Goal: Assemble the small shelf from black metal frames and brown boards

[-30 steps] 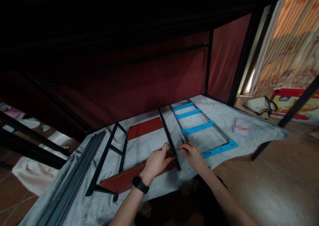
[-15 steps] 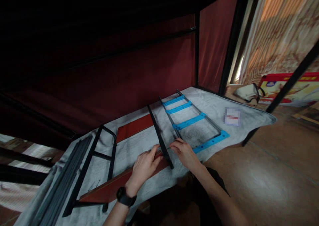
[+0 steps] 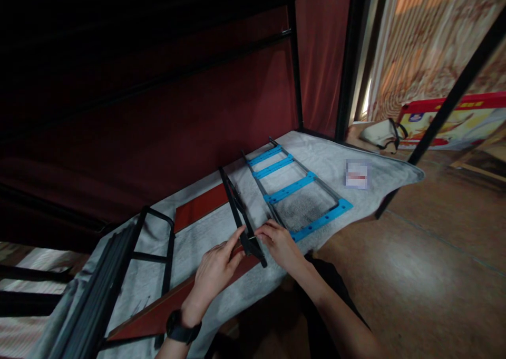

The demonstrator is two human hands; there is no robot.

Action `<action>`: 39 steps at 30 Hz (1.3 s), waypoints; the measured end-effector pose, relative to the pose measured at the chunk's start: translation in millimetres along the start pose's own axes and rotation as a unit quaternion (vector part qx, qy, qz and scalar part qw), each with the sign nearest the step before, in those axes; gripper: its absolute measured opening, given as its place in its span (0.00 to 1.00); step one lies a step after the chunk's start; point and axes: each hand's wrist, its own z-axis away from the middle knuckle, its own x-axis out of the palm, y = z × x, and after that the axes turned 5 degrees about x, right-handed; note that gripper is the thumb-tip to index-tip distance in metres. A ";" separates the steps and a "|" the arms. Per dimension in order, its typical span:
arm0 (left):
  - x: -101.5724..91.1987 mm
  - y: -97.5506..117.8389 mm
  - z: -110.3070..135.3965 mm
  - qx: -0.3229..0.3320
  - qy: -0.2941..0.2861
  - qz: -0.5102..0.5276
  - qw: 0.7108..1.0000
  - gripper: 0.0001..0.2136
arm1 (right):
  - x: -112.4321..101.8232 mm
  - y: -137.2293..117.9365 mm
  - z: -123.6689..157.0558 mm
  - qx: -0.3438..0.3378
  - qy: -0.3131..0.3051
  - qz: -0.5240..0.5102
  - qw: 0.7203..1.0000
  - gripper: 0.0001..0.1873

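My left hand (image 3: 216, 267), with a black watch on its wrist, is closed on the near end of a black metal side frame (image 3: 237, 211). Its thumb lies by the end of a reddish-brown board (image 3: 190, 301), which meets the frame there. From the other side, the fingertips of my right hand (image 3: 279, 243) are pinched together around a thin shiny metal piece (image 3: 252, 238) that reaches the frame. The piece is too small to name surely. Another reddish-brown board (image 3: 201, 206) lies farther back. A second black frame (image 3: 149, 256) stands to the left.
Blue slatted racks with grey rods (image 3: 294, 190) lie right of my hands on the grey cloth (image 3: 316, 151). Grey tubes (image 3: 93, 290) are bundled at left. Small metal parts (image 3: 140, 306) rest between. A dark red panel (image 3: 221, 95) rises behind; a black post (image 3: 454, 90) slants at right.
The black side frame has tilted, so both its bars now show. A thin shiny piece now shows between it and my right fingertips. The view has shifted slightly right.
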 end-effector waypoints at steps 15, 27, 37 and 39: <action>1.4 -0.6 -0.4 0.013 0.018 0.019 1.000 0.27 | -2.7 2.0 -1.9 -0.014 -0.018 -0.006 1.000 0.12; -3.4 4.1 0.0 0.006 -0.005 0.041 0.999 0.28 | 3.5 -5.3 -7.7 -0.035 -0.051 -0.019 0.998 0.12; -7.1 6.7 3.8 -0.022 0.006 0.138 0.990 0.13 | 20.5 13.6 -9.5 0.134 -0.063 -0.268 0.952 0.04; -7.5 6.2 3.8 -0.022 0.004 0.138 0.990 0.12 | 18.4 11.3 -9.7 0.111 -0.063 -0.242 0.962 0.05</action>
